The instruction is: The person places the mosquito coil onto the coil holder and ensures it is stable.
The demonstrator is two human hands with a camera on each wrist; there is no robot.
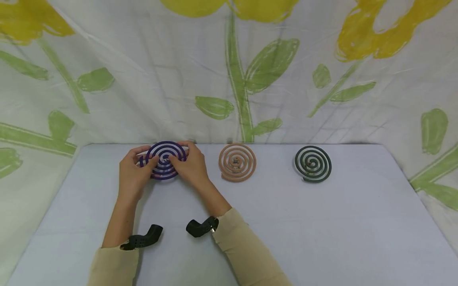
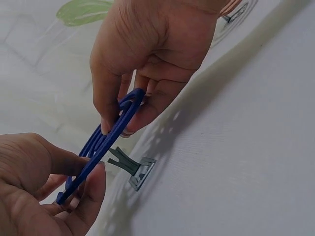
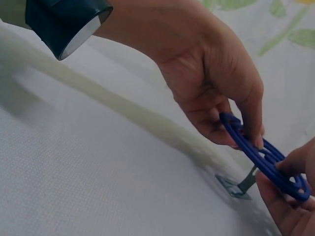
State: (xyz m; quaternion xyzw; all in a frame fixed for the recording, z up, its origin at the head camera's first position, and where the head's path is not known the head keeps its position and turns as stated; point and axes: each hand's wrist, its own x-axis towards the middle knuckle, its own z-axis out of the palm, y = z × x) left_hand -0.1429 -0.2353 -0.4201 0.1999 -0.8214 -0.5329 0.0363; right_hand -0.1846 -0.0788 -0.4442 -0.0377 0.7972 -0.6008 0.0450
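Observation:
A dark blue mosquito coil (image 1: pixel 165 157) is held by its sides between my two hands at the back left of the table. My left hand (image 1: pixel 135 171) pinches its left part, thumb on top and fingers beneath. On the other side my right hand (image 1: pixel 193 163) grips it the same way, the two thumbs near the coil's middle. Under the coil, a small metal coil stand (image 2: pixel 127 166) with a forked upright and square base stands on the table. In the left wrist view the prongs lie close to the coil's underside.
An orange coil (image 1: pixel 237 163) sits right of my hands, with metal showing at its centre. Farther right is a dark green coil (image 1: pixel 313 164). A white curtain with painted flowers (image 1: pixel 161 87) hangs behind the table (image 1: pixel 286 230). Black wrist cameras (image 1: pixel 144 237) are strapped to both wrists.

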